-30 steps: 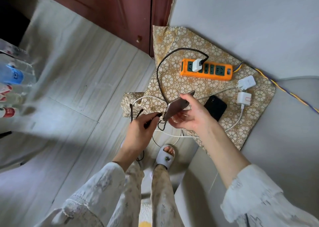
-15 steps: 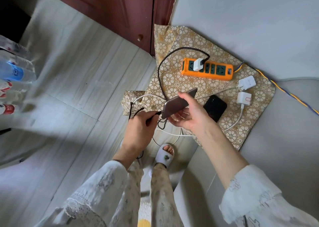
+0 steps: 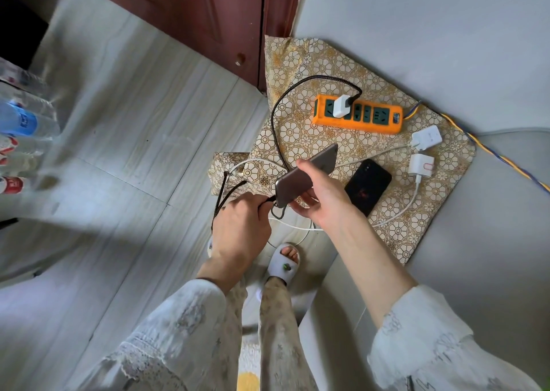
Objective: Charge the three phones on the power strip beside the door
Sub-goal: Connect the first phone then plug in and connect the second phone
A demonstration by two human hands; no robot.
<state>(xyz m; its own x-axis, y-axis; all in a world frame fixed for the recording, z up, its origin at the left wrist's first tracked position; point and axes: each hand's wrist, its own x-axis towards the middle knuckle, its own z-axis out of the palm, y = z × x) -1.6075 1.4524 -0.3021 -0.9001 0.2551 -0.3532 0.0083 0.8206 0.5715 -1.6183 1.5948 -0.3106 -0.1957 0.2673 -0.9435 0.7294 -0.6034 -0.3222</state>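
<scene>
R hand (image 3: pixel 320 196) grips grey phone (image 3: pixel 303 175) tilted above the cloth edge, thumb on top, fingers curled under. L hand (image 3: pixel 241 227) pinches black cable (image 3: pixel 275 129) plug right at phone's lower end; can't tell if seated. Cable runs to white charger (image 3: pixel 341 106) in orange power strip (image 3: pixel 358 116) on patterned cloth (image 3: pixel 300 69) by door (image 3: pixel 190 13). Black phone (image 3: pixel 368 186) lies flat on cloth near two unplugged white chargers (image 3: pixel 426 137). Bottles (image 3: pixel 20 123) at left, blurred.
</scene>
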